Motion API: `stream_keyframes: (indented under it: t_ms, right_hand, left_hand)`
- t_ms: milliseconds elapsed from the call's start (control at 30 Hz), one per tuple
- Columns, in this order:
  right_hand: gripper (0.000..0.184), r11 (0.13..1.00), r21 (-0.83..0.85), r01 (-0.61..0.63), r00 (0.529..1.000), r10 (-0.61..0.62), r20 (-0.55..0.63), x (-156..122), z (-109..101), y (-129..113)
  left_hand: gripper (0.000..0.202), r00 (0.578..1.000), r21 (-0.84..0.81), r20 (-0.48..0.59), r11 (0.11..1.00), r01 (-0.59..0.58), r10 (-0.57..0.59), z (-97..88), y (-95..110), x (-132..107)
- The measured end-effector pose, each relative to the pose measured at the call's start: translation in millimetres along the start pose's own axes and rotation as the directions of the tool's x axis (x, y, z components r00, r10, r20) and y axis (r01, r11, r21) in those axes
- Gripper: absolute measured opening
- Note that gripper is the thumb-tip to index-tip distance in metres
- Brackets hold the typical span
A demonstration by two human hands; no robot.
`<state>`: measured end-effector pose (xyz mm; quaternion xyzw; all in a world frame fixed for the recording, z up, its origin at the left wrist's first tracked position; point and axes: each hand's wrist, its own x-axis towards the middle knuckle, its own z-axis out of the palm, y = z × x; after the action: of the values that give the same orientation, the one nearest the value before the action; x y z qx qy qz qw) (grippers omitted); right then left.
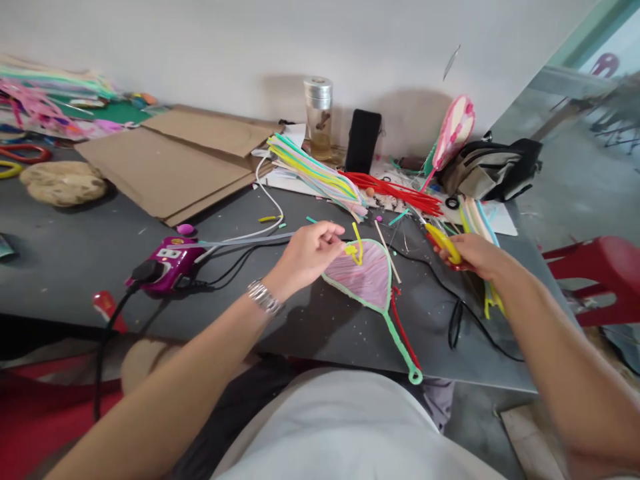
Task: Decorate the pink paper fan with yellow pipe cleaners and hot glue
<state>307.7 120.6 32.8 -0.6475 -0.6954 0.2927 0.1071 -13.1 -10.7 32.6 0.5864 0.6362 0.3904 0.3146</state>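
A pink leaf-shaped fan (367,277) with a green pipe-cleaner rim and handle lies on the dark table (75,253). My left hand (310,253) is pinched on a yellow pipe cleaner (356,248) that curls over the fan's top. A metal watch sits on that wrist. My right hand (475,255) is closed round a pair of yellow and red scissors (443,244), held just right of the fan. A red pipe cleaner (403,327) lies beside the fan's handle.
Bundles of coloured pipe cleaners (320,175) and red ones (400,192) lie behind the fan. A purple power strip (167,263) with cables, cardboard sheets (175,160), a jar (319,119), a black phone (363,140), a bag (493,170) and a finished fan (453,133) stand about. A red chair (600,273) is right.
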Motion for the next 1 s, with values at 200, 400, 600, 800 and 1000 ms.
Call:
stream_keyframes:
  t_ms: [200,400,600,800,1000]
  right_hand:
    - [0.044,0.906,0.419,-0.051,0.954,-0.079,0.288,-55.4,-7.9,21.1]
    - [0.040,0.983,-0.113,0.147,0.963,-0.116,0.243,-85.9,11.4,24.7]
    - [0.029,0.825,-0.452,0.340,0.940,-0.300,0.160,-92.4,23.5,21.3]
    - [0.031,0.781,-0.461,0.420,0.906,-0.386,0.171,-91.3,31.4,22.2]
    - [0.036,0.746,-0.458,0.483,0.873,-0.451,0.186,-87.2,32.9,25.7]
  left_hand:
    - [0.017,0.997,0.024,0.071,1.000,0.006,-0.008,38.7,-19.9,43.0]
    - [0.018,0.989,-0.025,0.145,1.000,-0.006,0.010,40.3,-29.4,44.9]
    - [0.020,0.983,-0.152,0.177,0.988,-0.021,0.048,34.4,-35.2,43.4]
    - [0.019,0.967,-0.241,0.248,0.970,0.005,0.057,29.8,-34.9,40.3]
    - [0.019,0.958,-0.228,0.275,0.974,-0.018,0.082,26.4,-29.6,39.1]
